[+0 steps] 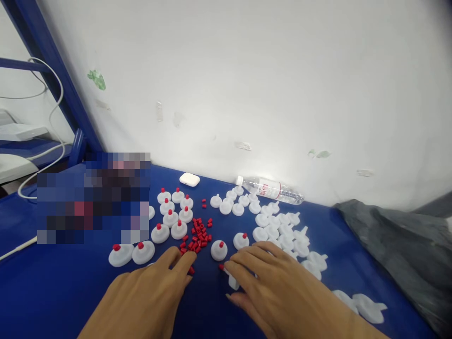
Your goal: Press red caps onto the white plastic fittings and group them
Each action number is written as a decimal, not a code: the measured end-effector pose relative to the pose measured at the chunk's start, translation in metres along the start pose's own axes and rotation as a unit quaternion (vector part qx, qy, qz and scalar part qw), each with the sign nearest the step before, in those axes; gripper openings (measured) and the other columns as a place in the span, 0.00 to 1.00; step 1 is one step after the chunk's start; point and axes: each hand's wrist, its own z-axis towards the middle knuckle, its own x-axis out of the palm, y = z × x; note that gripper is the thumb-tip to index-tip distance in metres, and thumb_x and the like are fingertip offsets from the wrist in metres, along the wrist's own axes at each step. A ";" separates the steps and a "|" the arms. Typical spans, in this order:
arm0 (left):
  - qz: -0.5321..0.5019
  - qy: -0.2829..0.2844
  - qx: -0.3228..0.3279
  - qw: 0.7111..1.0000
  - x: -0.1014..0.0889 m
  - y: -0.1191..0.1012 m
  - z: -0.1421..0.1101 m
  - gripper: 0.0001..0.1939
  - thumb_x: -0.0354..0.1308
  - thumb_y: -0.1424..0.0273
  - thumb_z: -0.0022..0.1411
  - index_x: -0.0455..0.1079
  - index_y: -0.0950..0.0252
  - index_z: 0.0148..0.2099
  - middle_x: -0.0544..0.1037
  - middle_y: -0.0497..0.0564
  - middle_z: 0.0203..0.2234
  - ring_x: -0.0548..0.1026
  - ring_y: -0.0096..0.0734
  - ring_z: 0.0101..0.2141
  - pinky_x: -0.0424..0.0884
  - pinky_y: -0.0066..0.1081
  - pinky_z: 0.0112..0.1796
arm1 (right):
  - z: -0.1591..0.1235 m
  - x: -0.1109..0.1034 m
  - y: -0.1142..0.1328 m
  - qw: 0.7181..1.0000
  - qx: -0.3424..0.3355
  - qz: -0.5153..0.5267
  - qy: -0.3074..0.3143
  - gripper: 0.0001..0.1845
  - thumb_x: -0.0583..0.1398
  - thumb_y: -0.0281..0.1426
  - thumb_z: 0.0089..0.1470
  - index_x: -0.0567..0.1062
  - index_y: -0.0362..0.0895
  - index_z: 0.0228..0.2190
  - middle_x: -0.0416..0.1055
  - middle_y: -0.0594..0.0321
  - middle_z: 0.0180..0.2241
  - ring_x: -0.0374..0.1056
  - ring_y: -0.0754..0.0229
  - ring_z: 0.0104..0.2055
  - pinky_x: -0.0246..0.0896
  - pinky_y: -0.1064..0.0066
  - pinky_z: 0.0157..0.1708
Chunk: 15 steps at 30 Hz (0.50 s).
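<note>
My left hand (pixel 148 287) reaches over the near end of a heap of small red caps (pixel 199 233). Its index finger touches or hovers just above them, and the thumb is apart from it. One red cap shows by the fingertips. My right hand (pixel 268 278) is curled round a white spouted lid (pixel 233 281), tilted, with a red cap on its spout tip; the fingers hide most of it. Just beyond stand two white lids with red caps on, one lid (pixel 219 251) and another lid (pixel 241 241).
Several red-capped lids (pixel 170 218) stand in rows at left. Uncapped white lids (pixel 271 230) spread along the right. Behind them lie a plastic bottle (pixel 270 188) and a white case (pixel 189 179) by the wall. A dark cloth or bag (pixel 384 254) covers the right edge. A blurred patch hides the left side.
</note>
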 end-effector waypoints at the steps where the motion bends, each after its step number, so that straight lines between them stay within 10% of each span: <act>1: 0.019 0.025 -0.003 1.000 -0.003 0.000 0.001 0.31 0.39 0.74 0.71 0.71 0.46 0.67 0.81 0.56 0.61 0.87 0.54 0.41 0.85 0.50 0.39 | -0.001 0.000 -0.001 1.000 0.000 0.000 0.010 0.12 0.71 0.35 0.63 0.77 0.46 0.45 0.82 0.66 0.42 0.79 0.55 0.43 0.71 0.60 0.46; 15: 0.036 0.079 0.028 0.996 -0.012 -0.009 0.004 0.34 0.48 0.85 0.62 0.74 0.48 0.61 0.81 0.53 0.57 0.87 0.53 0.44 0.85 0.51 0.43 | 0.002 0.007 0.002 0.996 0.001 -0.084 0.014 0.18 0.75 0.26 0.48 0.74 0.47 0.37 0.77 0.66 0.35 0.75 0.57 0.37 0.69 0.66 0.30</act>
